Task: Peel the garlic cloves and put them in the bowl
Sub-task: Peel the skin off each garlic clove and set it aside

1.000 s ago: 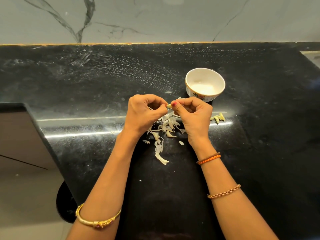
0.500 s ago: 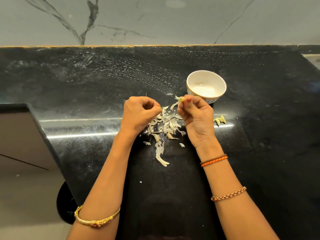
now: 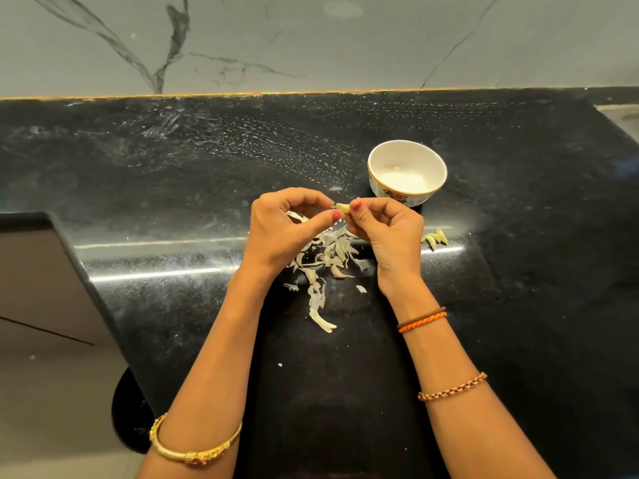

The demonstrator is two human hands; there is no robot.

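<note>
— Head view: what's the big dark thing under it all?

— A black counter, running below both arms. The left hand and right hand meet above it, fingertips curled in, both pinching one garlic clove between them.

— Where's the bowl?

— The white bowl stands just beyond that pinch, off to the right, near but not touching. I see no clove inside it.

— And the mess?

— A heap of peels lies straight under the pinch, trailing back toward the wrists. A few loose cloves sit right of the right hand, on the counter.
</note>
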